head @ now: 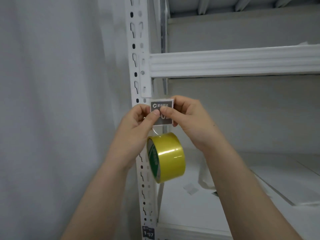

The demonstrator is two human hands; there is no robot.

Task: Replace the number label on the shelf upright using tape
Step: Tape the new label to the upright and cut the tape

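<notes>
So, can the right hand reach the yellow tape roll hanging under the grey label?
Probably yes: the yellow tape roll hangs just below the right hand with nothing between, but that hand pinches the grey label and must release it first.

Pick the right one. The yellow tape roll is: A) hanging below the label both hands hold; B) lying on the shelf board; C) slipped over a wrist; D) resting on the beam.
A: the tape roll dangles under the grey label pinched by the left hand and right hand.
</notes>
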